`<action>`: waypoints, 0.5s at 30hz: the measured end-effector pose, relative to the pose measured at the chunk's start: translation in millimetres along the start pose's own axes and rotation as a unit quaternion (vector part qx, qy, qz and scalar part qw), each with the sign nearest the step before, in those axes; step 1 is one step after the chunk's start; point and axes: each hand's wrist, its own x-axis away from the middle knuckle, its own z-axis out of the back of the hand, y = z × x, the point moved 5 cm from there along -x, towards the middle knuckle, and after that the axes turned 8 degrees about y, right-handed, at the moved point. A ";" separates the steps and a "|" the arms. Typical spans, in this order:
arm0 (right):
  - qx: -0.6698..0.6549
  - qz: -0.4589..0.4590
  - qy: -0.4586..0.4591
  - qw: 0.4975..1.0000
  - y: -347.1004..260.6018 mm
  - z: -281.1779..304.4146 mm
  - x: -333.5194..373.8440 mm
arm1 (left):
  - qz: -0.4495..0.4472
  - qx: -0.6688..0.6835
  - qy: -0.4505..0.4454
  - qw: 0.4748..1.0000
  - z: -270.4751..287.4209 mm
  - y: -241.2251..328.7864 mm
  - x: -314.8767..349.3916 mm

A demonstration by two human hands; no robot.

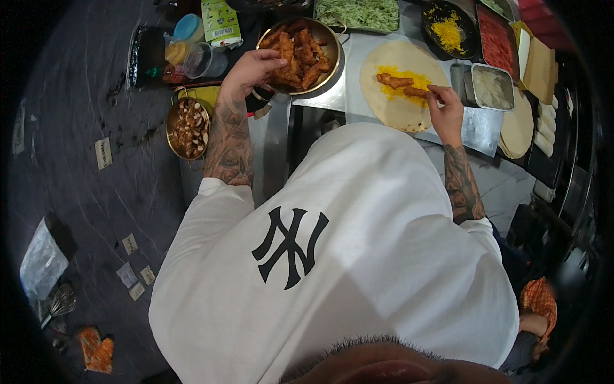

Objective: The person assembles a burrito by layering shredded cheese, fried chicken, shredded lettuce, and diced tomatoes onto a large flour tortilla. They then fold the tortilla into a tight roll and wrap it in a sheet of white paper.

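Observation:
My left hand (251, 72) reaches over the rim of a round metal pan (337, 46) heaped with fried chicken strips (312, 61). Its fingers are closed against one strip near the pan's left side. On the right, a flat tortilla (377, 105) carries shredded yellow cheese (387, 69) in its middle. Two fried strips lie end to end on the cheese. The right one (416, 93) is pinched at its end by my right hand (446, 105); the left one (394, 80) lies free.
Trays of shredded green vegetable (358, 14) and red diced filling (499, 41) stand at the back, with a black bowl of cheese (448, 32) between. Near my right hand are a metal container (492, 86) and stacked tortillas (515, 128). A pan of browned pieces (188, 128) sits left.

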 end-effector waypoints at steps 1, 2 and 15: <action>-0.006 -0.008 0.004 1.000 -0.3 3.2 1.6 | 0.002 0.028 -0.034 0.999 -9.4 10.9 1.9; -0.023 -0.015 0.000 1.000 -1.3 3.4 0.8 | 0.006 0.057 -0.066 0.996 -20.0 20.9 5.1; -0.353 -0.090 -0.057 0.929 -44.0 -0.5 -135.8 | -0.394 -0.084 -0.057 0.914 -227.9 186.7 22.9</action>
